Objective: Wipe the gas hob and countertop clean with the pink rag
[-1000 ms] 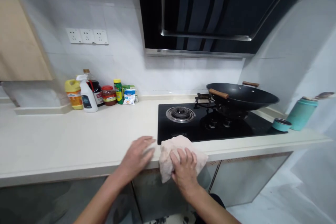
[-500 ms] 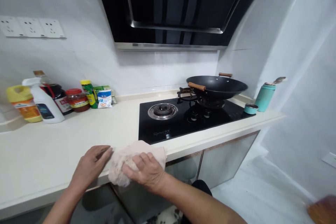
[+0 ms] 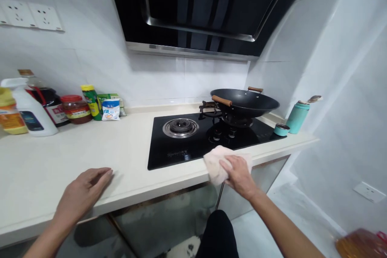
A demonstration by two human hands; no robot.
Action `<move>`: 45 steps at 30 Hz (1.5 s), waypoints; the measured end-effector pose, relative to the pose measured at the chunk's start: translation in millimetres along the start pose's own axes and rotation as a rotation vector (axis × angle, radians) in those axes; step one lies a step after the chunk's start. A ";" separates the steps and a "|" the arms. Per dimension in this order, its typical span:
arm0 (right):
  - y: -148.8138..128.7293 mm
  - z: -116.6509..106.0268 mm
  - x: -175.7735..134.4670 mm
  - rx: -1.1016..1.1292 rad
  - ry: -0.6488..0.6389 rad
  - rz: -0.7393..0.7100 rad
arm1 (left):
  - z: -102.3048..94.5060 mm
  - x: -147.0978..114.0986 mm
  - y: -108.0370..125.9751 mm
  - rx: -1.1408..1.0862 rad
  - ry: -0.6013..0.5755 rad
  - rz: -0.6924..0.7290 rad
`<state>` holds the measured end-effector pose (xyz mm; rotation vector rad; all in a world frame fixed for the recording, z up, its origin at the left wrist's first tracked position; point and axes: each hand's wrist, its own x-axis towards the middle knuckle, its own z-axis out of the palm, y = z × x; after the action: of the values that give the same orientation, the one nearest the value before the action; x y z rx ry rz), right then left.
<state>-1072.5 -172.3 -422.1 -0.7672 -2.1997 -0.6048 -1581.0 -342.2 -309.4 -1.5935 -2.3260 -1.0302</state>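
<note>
My right hand (image 3: 239,175) grips a pale pink cloth (image 3: 218,162) at the counter's front edge, just before the gas stove (image 3: 178,151). Part of the cloth lies on the countertop and part hangs over the edge. Further left, my left hand (image 3: 84,189) rests on the white countertop (image 3: 130,149), fingers loosely bent, a small gap beside the thumb and nothing in it. A black wok (image 3: 244,102) with wooden handles sits on the stove's right burner.
A spray bottle (image 3: 36,111), a red-lidded jar (image 3: 76,109), a green bottle (image 3: 92,102) and a small white-blue bag (image 3: 111,109) stand at back left. On the right are a teal flask (image 3: 298,117) and its cup (image 3: 281,130). The range hood (image 3: 193,4) hangs overhead.
My right hand has moved right along the counter's front edge with the cloth, from the stove's left corner to below the knobs. My left hand stays on the countertop, now further from the cloth.
</note>
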 end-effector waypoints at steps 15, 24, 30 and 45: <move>202.6 -39.7 -102.5 -0.326 -0.124 0.423 | 8.1 -0.5 -0.9 0.038 -0.013 0.072; 122.4 -38.1 -56.4 -0.349 -0.204 0.271 | 7.4 -8.1 13.1 0.010 -0.054 0.139; -16.7 -6.4 12.5 -0.214 -0.067 0.105 | 9.0 -11.8 16.1 -0.015 -0.013 0.168; -161.9 1.4 119.3 0.405 -0.238 -0.145 | 6.1 -19.2 13.3 -0.087 0.015 0.181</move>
<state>-1250.0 -246.5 -363.4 -0.4879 -2.5017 -0.1252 -1559.7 -350.6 -317.1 -1.7825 -2.1074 -1.1100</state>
